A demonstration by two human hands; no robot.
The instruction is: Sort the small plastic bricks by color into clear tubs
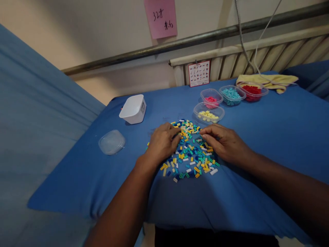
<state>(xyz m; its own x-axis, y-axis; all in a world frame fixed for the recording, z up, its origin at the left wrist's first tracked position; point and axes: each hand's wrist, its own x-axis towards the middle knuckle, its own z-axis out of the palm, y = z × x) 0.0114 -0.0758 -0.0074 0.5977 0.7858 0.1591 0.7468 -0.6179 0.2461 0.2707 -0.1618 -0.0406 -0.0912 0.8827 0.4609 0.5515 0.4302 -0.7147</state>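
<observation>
A loose heap of small toy building bricks (190, 149) in yellow, white, green, teal and dark blue is spread over the blue cloth. At its upper left edge rests my left hand (164, 140), with finger and thumb bent close together among the bricks. What lies between those fingertips, if anything, is hidden. My right hand (226, 142) is at the heap's right side, thumb and forefinger pinched together. Whatever they hold is too small to make out. Just beyond it sits a clear tub of pale yellow bricks (208, 116).
Behind stand clear tubs of pink bricks (211, 101), light blue bricks (231, 95) and red bricks (252, 92). A yellow towel (267, 81) lies at the back right. To the left are a white tub (133, 109) and a clear lid (112, 142). A picture card (199, 73) leans against the radiator.
</observation>
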